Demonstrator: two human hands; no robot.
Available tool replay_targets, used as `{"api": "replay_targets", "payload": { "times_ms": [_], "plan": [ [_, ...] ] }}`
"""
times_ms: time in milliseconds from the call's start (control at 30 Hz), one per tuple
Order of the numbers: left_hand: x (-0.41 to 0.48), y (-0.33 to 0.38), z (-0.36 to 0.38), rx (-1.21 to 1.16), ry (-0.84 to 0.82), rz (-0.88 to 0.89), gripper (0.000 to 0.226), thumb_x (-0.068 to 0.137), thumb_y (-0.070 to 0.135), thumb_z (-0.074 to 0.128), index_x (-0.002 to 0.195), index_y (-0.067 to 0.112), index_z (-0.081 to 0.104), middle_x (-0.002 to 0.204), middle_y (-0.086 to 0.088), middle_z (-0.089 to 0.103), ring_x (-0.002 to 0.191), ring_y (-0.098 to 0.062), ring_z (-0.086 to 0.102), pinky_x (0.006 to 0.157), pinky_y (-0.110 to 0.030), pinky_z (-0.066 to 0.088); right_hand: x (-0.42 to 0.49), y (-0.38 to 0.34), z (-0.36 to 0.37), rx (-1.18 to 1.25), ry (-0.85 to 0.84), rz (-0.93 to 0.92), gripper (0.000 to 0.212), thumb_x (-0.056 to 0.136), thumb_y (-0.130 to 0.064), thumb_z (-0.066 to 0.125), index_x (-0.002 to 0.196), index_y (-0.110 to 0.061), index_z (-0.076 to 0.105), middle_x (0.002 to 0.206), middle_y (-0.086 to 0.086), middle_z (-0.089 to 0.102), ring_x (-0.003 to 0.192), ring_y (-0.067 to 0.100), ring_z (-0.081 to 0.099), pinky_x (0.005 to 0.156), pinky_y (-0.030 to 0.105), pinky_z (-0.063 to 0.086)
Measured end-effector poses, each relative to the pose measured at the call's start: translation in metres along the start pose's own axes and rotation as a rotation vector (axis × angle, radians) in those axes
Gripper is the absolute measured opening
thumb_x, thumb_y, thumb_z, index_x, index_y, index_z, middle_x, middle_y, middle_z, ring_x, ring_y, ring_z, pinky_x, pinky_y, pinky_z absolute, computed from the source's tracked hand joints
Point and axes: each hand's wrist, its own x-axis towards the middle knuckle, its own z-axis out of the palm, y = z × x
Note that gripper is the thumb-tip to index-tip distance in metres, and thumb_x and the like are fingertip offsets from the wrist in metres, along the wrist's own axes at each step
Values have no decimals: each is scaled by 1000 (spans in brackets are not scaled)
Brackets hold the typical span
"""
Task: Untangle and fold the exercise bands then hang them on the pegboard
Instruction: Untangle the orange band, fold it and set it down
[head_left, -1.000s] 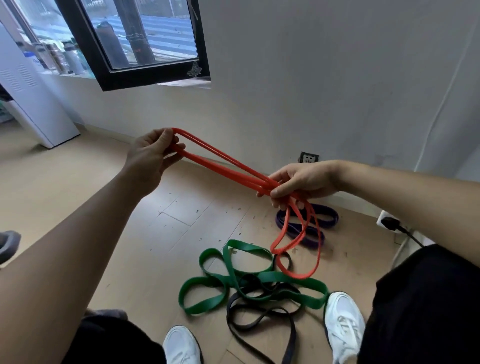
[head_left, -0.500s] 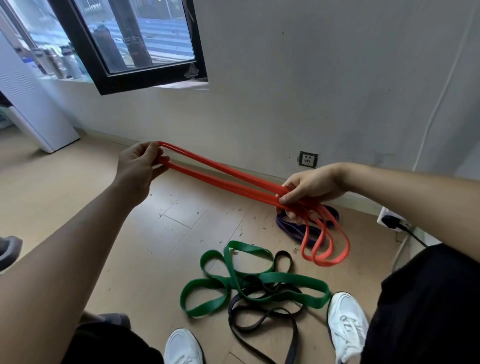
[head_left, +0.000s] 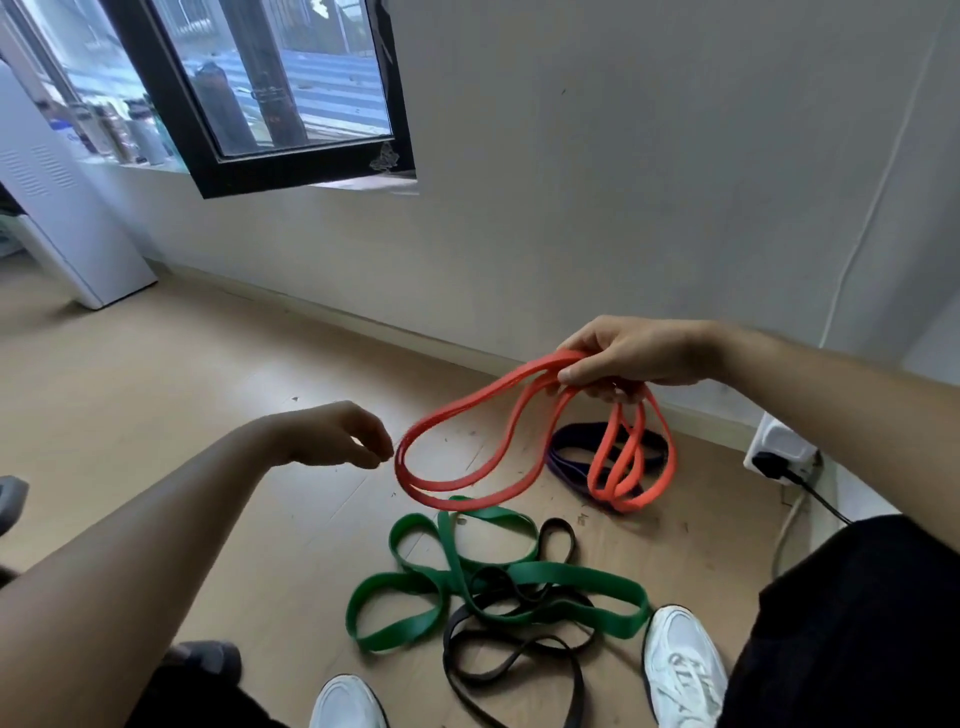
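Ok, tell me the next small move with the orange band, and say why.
Probably bring the left hand to the loops of the orange band hanging beside it and lift them up to the right hand, folding it shorter. The right hand alone grips the band at its gathered middle, loops droop on both sides, and the left hand holds nothing.

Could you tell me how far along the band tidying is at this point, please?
Done: nothing visibly hung; no pegboard is in view. In hand: the right hand grips the orange band gathered into loops, the left hand empty beside it. Left: the green band and black band lie tangled on the floor, the purple band beyond them.
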Motion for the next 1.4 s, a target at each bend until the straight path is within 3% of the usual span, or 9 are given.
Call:
{"api": "replay_targets", "payload": {
  "times_ms": [233, 333, 433, 533, 667, 833, 1000, 1167, 1400],
  "plan": [
    [1, 92, 14, -338, 204, 430, 43, 91, 20, 73, 132, 17, 60, 126, 5, 66, 114, -4, 64, 90, -18, 54, 2, -16, 6, -121, -28, 25, 23, 102, -25, 58, 107, -7, 72, 74, 5, 61, 61, 18, 51, 52, 27, 42],
    [3, 124, 32, -410, 188, 535, 51, 88, 24, 76, 135, 18, 58, 126, 1, 68, 117, -8, 65, 99, -27, 53, 1, -16, 5, -133, -82, 51, 21, 102, -25, 59, 106, -10, 74, 83, 12, 63, 70, 27, 52, 58, 31, 43],
    [10, 138, 47, -451, 219, 584, 37, 88, 13, 76, 123, 8, 64, 112, -9, 74, 105, -20, 72, 96, -40, 58, -1, -19, 4, -113, -109, 56, 17, 102, -20, 59, 103, -10, 73, 73, 3, 64, 58, 13, 55, 52, 22, 45],
    [13, 140, 47, -402, 311, 600, 27, 84, 16, 80, 108, 9, 70, 95, -7, 77, 89, -22, 76, 85, -46, 61, -3, -19, 2, -146, -126, 38, 13, 100, -18, 63, 96, -14, 74, 72, 3, 62, 59, 15, 54, 52, 24, 45],
    [13, 142, 43, -296, 409, 564, 19, 82, 24, 81, 96, 13, 74, 83, 1, 76, 74, -14, 73, 75, -41, 63, -4, -16, -1, -160, -107, 26, 11, 95, -15, 69, 103, -8, 71, 76, 3, 63, 66, 20, 57, 57, 27, 49],
    [12, 138, 41, -394, 396, 543, 23, 81, 22, 82, 101, 11, 74, 87, -2, 77, 79, -17, 76, 80, -40, 63, -3, -17, 3, -122, -65, -46, 17, 88, -9, 76, 104, -11, 70, 80, -2, 69, 71, 16, 63, 61, 26, 52],
    [12, 135, 40, -422, 402, 527, 20, 84, 24, 80, 100, 12, 78, 86, -4, 78, 82, -21, 76, 84, -46, 62, -2, -18, 7, -87, 9, -75, 27, 89, -4, 73, 114, -7, 63, 88, 6, 67, 72, 17, 65, 63, 26, 57],
    [13, 136, 38, -473, 379, 520, 21, 89, 28, 75, 99, 9, 75, 91, -12, 75, 88, -29, 72, 87, -47, 60, -3, -19, 6, 26, 61, -75, 27, 93, -1, 67, 118, -7, 57, 85, 3, 71, 74, 20, 68, 62, 25, 56],
    [12, 141, 44, -397, 505, 580, 21, 84, 24, 80, 99, 14, 70, 85, -1, 73, 77, -13, 72, 74, -32, 62, -7, -22, 6, 66, 36, -125, 25, 96, -2, 62, 120, -6, 55, 93, 10, 70, 75, 17, 70, 62, 23, 56]
  ]
}}
